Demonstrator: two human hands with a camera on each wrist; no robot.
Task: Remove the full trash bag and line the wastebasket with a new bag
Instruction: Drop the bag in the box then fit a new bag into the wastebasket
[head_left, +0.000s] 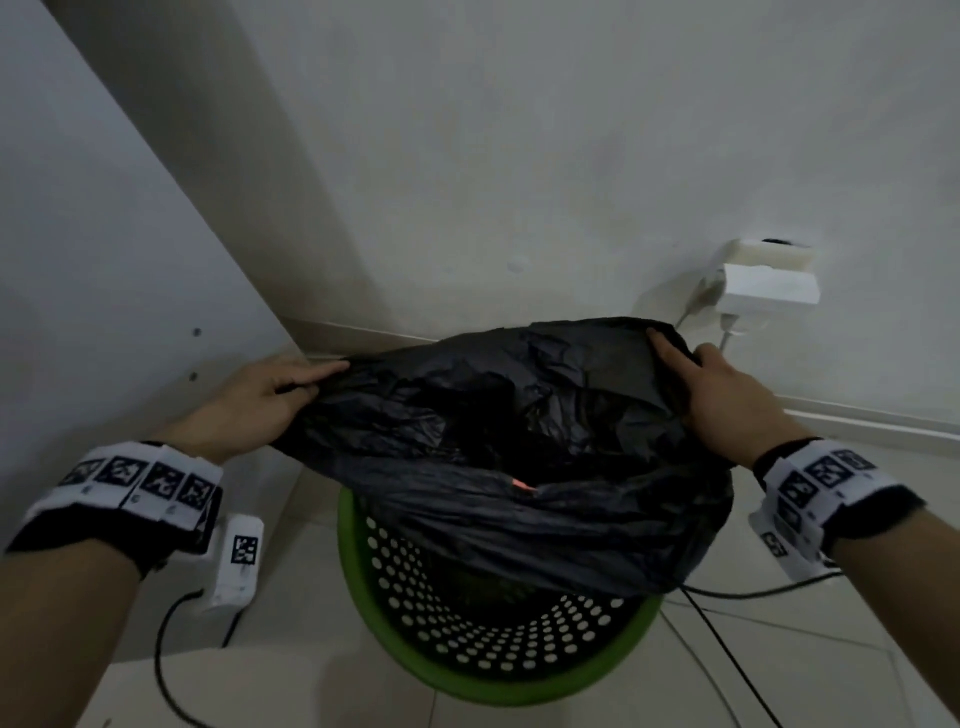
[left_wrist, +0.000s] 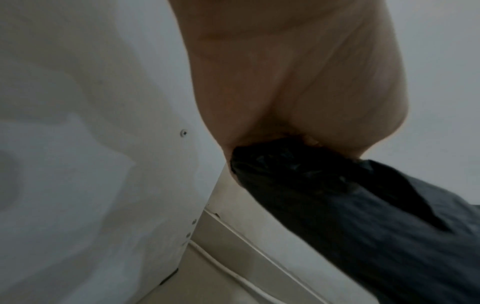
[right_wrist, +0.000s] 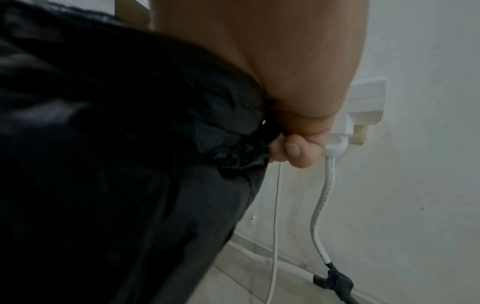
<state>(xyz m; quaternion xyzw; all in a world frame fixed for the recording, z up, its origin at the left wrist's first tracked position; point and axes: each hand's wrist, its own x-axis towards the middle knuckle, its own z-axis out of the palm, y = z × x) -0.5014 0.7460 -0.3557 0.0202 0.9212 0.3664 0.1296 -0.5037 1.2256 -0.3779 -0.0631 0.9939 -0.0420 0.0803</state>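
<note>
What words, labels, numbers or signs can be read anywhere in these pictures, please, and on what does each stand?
No legible text anywhere.
Left wristband: square black-and-white code markers, no words; tiny print beneath them is too small to read.
Right wristband: the same kind of markers, small print blurred.
White box below the left wrist: one code marker, no readable letters.
Black bag, green basket, wall plug: no print visible.
</note>
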